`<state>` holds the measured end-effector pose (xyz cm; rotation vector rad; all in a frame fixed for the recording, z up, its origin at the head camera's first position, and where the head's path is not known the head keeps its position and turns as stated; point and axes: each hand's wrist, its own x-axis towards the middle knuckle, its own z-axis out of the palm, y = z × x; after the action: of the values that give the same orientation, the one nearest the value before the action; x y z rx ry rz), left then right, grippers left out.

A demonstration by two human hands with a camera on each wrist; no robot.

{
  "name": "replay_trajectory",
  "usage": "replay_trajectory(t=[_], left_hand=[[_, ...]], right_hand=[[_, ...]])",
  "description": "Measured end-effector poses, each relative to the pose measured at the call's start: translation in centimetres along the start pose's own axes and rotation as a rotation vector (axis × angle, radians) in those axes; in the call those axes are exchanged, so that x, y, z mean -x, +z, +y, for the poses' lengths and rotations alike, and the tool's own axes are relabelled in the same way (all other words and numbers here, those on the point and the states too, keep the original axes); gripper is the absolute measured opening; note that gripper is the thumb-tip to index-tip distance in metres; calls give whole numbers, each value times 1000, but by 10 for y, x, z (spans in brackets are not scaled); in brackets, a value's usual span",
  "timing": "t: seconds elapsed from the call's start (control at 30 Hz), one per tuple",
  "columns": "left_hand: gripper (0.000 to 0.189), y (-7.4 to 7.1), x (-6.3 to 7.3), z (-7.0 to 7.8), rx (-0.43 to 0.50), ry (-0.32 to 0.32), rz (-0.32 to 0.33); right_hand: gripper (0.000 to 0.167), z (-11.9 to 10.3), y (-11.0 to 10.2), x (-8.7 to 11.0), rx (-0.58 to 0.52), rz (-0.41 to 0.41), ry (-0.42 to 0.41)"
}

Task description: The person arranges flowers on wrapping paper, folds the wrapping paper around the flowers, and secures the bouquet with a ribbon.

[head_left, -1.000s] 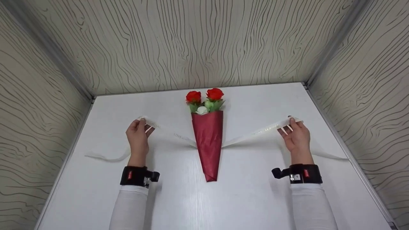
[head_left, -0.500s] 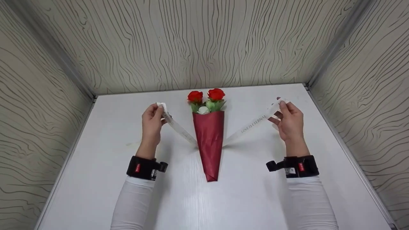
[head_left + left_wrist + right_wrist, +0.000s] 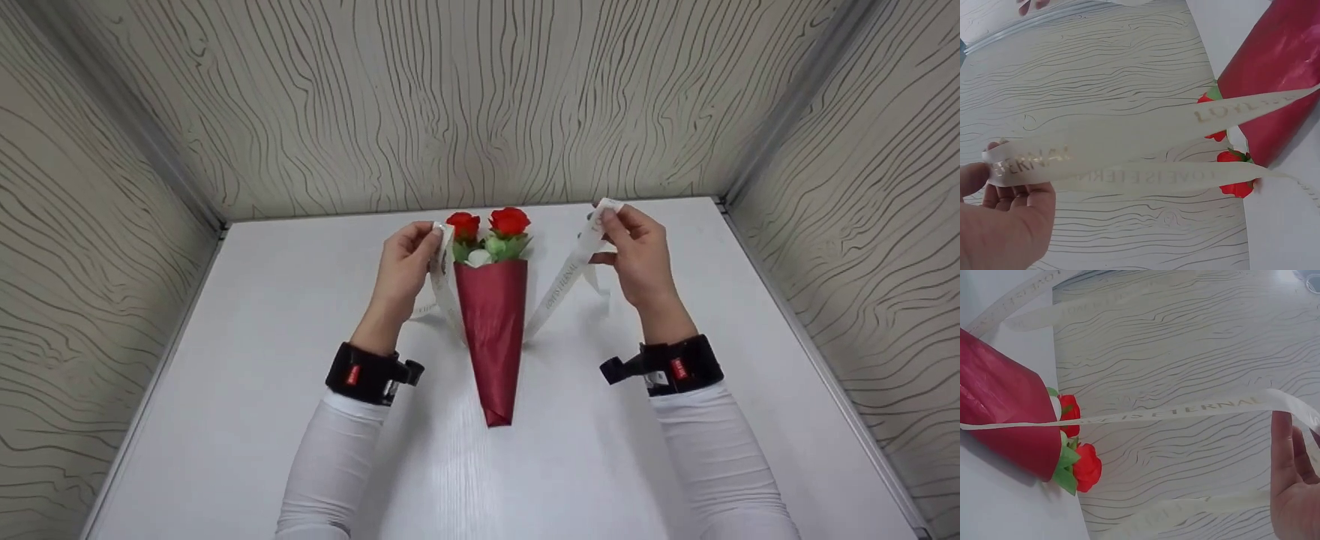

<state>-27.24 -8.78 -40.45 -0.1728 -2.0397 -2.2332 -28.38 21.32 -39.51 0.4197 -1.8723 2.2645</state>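
A bouquet (image 3: pixel 491 330) wrapped in dark red paper lies mid-table, two red roses (image 3: pixel 510 222) at its far end. Under it passes a white ribbon (image 3: pixel 562 281) printed with "LOVE IS ETERNAL", rising on both sides. My left hand (image 3: pixel 405 262) pinches one side between thumb and fingers, close beside the left rose. Farther right and slightly higher, my right hand (image 3: pixel 641 255) pinches the other side. The left wrist view shows the ribbon (image 3: pixel 1129 132) stretched from the left fingers to the bouquet (image 3: pixel 1275 73). Loose tails trail beyond both hands. The part beneath the wrapping is hidden.
The bouquet rests on a white table (image 3: pixel 262 375). A wood-grain patterned panel (image 3: pixel 420 105) stands behind it, with side panels left and right. Both wrists wear black straps (image 3: pixel 367 373) with small cameras.
Both hands have moved inward and away from me, lifting the ribbon's sides from a wide, low spread to a steep V around the bouquet. The tails have been drawn in. The bouquet stays put.
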Motion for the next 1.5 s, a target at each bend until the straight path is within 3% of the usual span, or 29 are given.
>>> replay_trajectory(t=[0.4, 0.57, 0.8, 0.9, 1.07, 1.33, 1.5], left_hand=[[19, 31, -5, 2, -106, 29, -285], [19, 38, -5, 0, -157, 71, -389], [26, 49, 9, 26, -203, 110, -516], [25, 52, 10, 26, -199, 141, -510], [18, 55, 11, 22, -196, 170, -444], [18, 50, 1, -6, -169, 125, -410], [19, 47, 1, -10, -179, 109, -389]], right_hand=[[28, -8, 38, -16, 86, -406, -65], [25, -7, 48, -21, 85, -476, -69], [25, 0, 60, -24, 50, -516, -66], [22, 2, 64, -23, 71, -511, -60], [21, -1, 70, -19, 141, -494, -32], [27, -10, 72, -12, 294, -524, 68], [29, -10, 70, -12, 330, -561, 127]])
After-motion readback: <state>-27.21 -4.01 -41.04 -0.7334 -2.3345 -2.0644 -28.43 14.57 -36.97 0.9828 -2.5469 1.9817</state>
